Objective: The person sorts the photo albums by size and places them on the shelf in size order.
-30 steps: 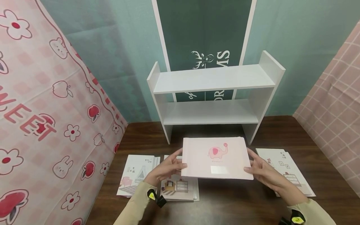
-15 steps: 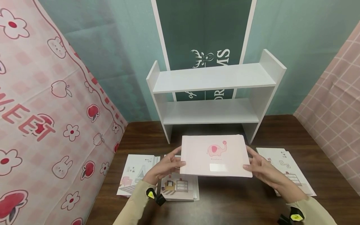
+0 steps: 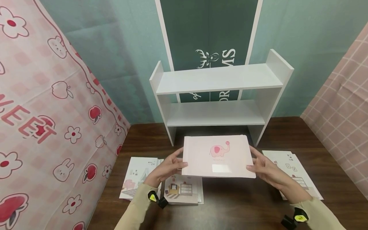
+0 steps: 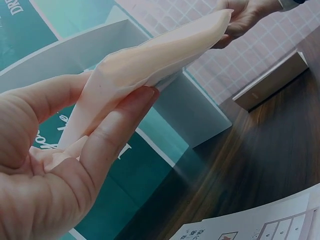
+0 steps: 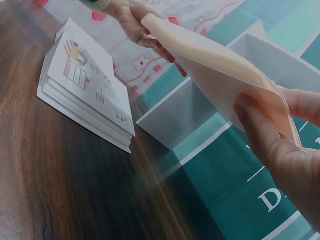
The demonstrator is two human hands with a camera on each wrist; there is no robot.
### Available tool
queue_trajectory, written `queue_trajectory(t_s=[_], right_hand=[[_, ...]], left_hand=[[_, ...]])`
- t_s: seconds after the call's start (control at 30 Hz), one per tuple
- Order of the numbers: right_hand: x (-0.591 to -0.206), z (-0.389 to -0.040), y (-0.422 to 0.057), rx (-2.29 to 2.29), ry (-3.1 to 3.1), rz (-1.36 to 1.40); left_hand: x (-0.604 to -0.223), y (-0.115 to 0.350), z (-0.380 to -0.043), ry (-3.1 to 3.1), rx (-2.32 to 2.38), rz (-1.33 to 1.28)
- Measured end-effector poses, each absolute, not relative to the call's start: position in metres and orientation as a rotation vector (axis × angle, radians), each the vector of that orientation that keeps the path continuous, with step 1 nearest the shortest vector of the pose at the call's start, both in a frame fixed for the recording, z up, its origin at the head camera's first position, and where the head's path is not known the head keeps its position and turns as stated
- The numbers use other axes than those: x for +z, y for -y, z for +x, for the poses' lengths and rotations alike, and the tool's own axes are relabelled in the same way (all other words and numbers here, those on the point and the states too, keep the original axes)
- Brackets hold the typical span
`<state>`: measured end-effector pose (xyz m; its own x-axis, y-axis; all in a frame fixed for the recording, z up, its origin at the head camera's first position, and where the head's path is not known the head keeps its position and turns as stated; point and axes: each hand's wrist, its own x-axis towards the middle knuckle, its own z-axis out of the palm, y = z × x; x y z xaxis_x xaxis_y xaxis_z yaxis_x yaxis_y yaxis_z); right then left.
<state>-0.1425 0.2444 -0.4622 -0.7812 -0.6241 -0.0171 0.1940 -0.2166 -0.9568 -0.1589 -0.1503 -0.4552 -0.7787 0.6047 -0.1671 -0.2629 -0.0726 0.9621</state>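
Note:
A pale pink notebook point(image 3: 198, 153) with a pink elephant on its cover is held level above the table, in front of the white shelf. My left hand point(image 3: 165, 169) pinches its left end, thumb on top. At the opposite end my right hand point(image 3: 270, 171) has the same kind of pinch. Seen edge-on in the left wrist view, the notebook point(image 4: 165, 55) bows between the hands and shows cream page edges. The right wrist view has the right hand's fingers point(image 5: 260, 122) pressed against the underside.
A two-tier white shelf point(image 3: 212, 81) stands at the back of the dark wooden table point(image 3: 230, 207). Two piles of white booklets, a far-left pile point(image 3: 135, 174) and a nearer pile point(image 3: 184, 193), lie on the left. Another pile point(image 3: 299, 179) lies by the right forearm. Patterned cloths hang on both sides.
Both hands have moved the notebook slightly up and to the left in the head view. Their grip on its two ends is the same; the piles and shelf stay in place.

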Motion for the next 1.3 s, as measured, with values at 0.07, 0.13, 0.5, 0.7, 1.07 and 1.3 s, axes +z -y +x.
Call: queue_trajectory(t_s=[0.07,0.13,0.5,0.7,1.07,1.3], right_hand=[[-0.461,-0.143,-0.243,-2.048,-1.514,-0.518],[-0.460,-0.143,-0.242,-2.054,-1.507,-0.531],[-0.457,-0.145,-0.239,-2.072,-1.491,-0.542],[-0.453,-0.145,-0.237,-2.080,-1.489,-0.553],[-0.446,-0.148,-0.235,-2.109,-1.440,-0.602],[-0.446,-0.150,-0.232,-2.110,-1.449,-0.629]], left_hand=[[-0.450,0.150,-0.157,-1.609,1.909,0.372],[-0.448,0.151,-0.157,-1.617,1.900,0.364],[-0.457,0.156,-0.165,-1.664,1.898,0.352],[-0.454,0.157,-0.165,-1.655,1.917,0.390],[-0.447,0.157,-0.166,-1.660,1.944,0.380],[-0.428,0.158,-0.161,-1.663,1.944,0.403]])
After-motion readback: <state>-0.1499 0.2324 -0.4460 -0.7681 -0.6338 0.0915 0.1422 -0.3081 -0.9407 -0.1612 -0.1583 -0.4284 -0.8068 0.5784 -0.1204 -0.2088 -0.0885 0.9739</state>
